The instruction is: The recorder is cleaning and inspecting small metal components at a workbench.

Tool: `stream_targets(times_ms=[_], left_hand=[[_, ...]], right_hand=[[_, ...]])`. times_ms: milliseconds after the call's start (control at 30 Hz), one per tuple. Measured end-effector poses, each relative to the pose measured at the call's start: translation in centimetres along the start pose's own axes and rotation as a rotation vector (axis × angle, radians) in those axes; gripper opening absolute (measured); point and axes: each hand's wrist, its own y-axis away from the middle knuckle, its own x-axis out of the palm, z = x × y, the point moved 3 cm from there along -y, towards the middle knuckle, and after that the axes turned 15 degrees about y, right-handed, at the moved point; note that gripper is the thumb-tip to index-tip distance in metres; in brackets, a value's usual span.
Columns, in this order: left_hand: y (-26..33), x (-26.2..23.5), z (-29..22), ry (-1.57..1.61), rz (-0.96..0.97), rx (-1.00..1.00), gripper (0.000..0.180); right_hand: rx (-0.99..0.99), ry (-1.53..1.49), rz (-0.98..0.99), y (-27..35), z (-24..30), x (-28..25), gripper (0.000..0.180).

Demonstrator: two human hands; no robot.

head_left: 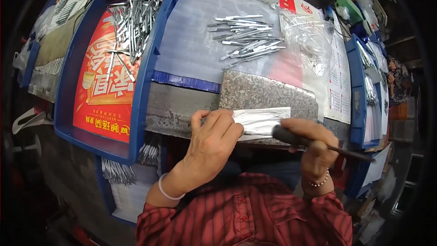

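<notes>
A stone slab lies at the table's near edge, with a creased, shiny white sheet on its front part. My left hand is closed at the sheet's left end, fingertips bent down and pressed together; what they pinch is hidden. A thin metal strip seems to run out from those fingertips along the sheet's near edge. My right hand grips a dark tool with a thick black handle and a thin shaft. The handle's butt points left over the sheet's right end, and the shaft sticks out to the right, slightly blurred.
Beyond the slab lies a pile of slim metal pieces on plastic sheeting. A blue tray at left holds more over a red printed sheet. Clear plastic bags and another blue tray stand at right.
</notes>
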Motion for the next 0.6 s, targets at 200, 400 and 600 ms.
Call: stream_targets(times_ms=[200,400,600], left_hand=[[-0.5,0.0,-0.1,0.016,-0.011,0.001,0.014],[-0.6,0.2,-0.2,-0.001,-0.029,-0.01,0.016],[-0.9,0.0,-0.6,-0.023,0.024,0.009,0.01]], right_hand=[[-0.106,0.056,-0.463,2.3,1.1,-4.3,0.068],[-0.023,0.354,0.121,1.1,-1.9,-0.4,0.04],[-0.202,-0.037,-0.683,3.2,1.1,-4.3,0.03]])
